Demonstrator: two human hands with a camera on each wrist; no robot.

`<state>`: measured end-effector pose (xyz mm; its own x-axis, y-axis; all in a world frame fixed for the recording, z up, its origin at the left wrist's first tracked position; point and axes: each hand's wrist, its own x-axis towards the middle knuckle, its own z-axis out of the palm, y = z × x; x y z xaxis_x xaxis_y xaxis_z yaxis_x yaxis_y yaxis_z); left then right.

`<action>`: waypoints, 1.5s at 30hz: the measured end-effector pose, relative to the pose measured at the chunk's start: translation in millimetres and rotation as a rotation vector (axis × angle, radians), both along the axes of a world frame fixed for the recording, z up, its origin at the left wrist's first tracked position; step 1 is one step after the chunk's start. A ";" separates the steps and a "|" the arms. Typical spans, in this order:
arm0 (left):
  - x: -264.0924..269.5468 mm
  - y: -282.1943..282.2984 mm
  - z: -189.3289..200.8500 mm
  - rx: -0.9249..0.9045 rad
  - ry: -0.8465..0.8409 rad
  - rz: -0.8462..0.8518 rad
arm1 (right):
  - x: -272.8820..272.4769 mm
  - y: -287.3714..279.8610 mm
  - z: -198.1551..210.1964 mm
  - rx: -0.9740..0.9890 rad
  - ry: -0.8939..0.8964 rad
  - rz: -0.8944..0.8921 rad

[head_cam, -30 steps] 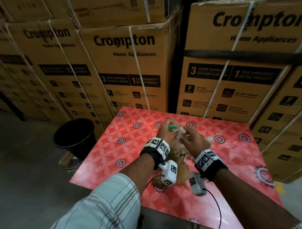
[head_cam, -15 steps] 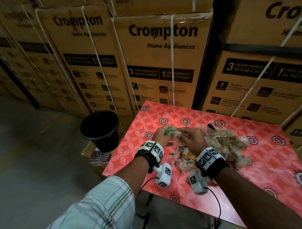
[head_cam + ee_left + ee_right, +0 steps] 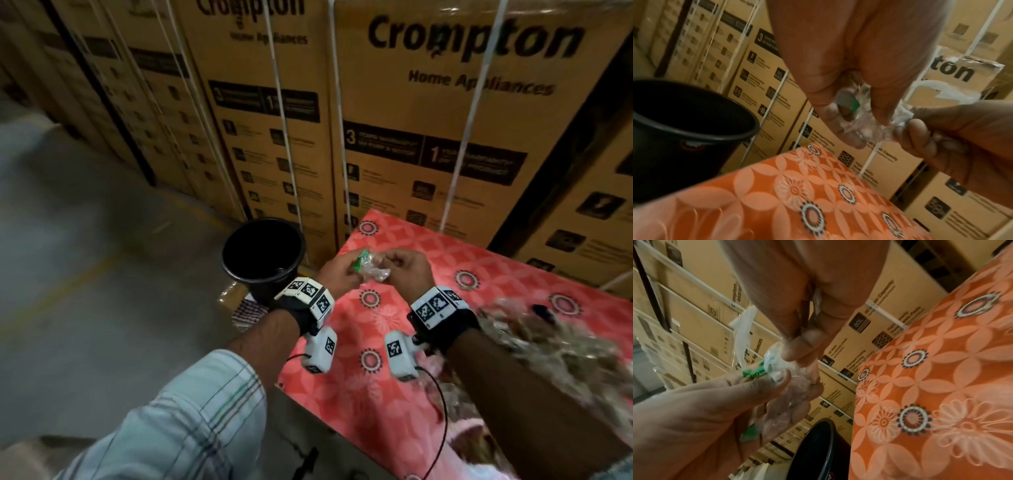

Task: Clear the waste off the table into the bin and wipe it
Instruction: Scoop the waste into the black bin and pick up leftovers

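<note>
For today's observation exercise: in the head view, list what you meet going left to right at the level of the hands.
black bin → left hand → clear wrapper → right hand → red patterned tablecloth

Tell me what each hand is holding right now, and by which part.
Both hold one crumpled clear plastic wrapper: the left hand grips its green-printed end, the right hand pinches the opposite end.

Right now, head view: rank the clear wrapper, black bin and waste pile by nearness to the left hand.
1. clear wrapper: pinched in the left hand, the right hand gripping its other end.
2. black bin: on the floor just left of that hand, off the table's corner.
3. waste pile: farthest, on the table to the right, past the right wrist.
</note>
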<state>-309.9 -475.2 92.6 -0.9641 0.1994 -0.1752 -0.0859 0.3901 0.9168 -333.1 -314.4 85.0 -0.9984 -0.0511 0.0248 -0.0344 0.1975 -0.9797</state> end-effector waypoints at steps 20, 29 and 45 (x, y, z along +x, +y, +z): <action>-124.9 -250.4 -61.2 -0.095 -0.137 0.097 | -120.5 -251.4 -59.6 0.354 -0.082 0.110; -143.3 -303.8 -110.1 -0.255 -0.165 0.123 | -134.2 -316.2 -103.9 0.630 -0.133 0.169; -146.6 -311.8 -132.0 -0.417 -0.289 0.034 | -141.9 -303.5 -130.4 0.789 -0.338 0.254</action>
<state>-456.6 -787.0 -39.3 -0.8692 0.0247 -0.4938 -0.3322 0.7105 0.6204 -475.0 -617.9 -45.4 -0.9024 -0.1492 -0.4044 0.0970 0.8438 -0.5278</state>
